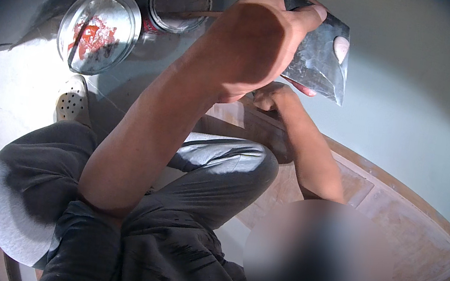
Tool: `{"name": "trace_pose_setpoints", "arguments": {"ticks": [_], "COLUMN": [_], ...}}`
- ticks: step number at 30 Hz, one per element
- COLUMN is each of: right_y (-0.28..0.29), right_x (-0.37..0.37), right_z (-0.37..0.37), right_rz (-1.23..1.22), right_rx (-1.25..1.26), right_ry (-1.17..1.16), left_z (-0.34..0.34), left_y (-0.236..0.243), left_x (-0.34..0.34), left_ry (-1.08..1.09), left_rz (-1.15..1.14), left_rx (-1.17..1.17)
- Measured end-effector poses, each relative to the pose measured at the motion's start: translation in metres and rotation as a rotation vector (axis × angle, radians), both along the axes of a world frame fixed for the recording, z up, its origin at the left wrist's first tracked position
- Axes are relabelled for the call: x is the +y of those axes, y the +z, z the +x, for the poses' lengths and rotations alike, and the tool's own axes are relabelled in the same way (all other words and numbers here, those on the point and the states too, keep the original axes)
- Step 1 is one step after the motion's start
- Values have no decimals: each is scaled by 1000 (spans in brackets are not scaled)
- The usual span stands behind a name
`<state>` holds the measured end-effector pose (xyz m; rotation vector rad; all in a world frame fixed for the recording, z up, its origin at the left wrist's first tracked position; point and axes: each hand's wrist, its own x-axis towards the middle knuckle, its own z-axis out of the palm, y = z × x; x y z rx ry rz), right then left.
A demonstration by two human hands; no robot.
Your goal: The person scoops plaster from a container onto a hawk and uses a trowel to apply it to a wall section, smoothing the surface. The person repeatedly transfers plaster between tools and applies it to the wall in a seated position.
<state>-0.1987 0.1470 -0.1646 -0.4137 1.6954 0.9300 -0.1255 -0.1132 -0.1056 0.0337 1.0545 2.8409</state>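
Observation:
My left hand [287, 25] grips a dark, flat rectangular plate [322, 59] smeared with grey. Its thumb lies over the top edge and fingertips show below the plate. A pale pinkish oval lump [340, 49] is near the plate's right edge. Below and partly behind it, my right hand [273, 96] is closed at the far end of a wooden panel [414, 224]. Whatever those fingers hold, beyond a small dark bit, is hidden. The panel has a curved rim and a whitish, patchy surface.
Far left stands a round clear dish [66, 40] with red paste and a dark stick in it. Beside it is an open can [153, 7] with a thin stick [194, 14] across its top. My bent legs in grey trousers [200, 194] and a perforated clog [72, 99] lie nearer.

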Motion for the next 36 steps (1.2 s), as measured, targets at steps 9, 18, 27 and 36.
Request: {"name": "trace_pose_setpoints", "arguments": {"ticks": [9,18,27,36], "right_y": [-34,-49,-5,3], "right_x": [-46,-62,-13,-1], "right_z": [33,57,-10,8], "right_rz": [-110,-138,-14,-23], "right_rx": [18,10,-11,28], "right_ry": [62,77,55,33], "left_z": [-1,0,-2,0], "left_y": [5,9,8,11], "left_x": [-6,-12,2,-1], "left_ry": [-36,-57,6,123], "left_rz": [65,128,-22,-325], "left_rx": [-4,-45,-51,77]}}
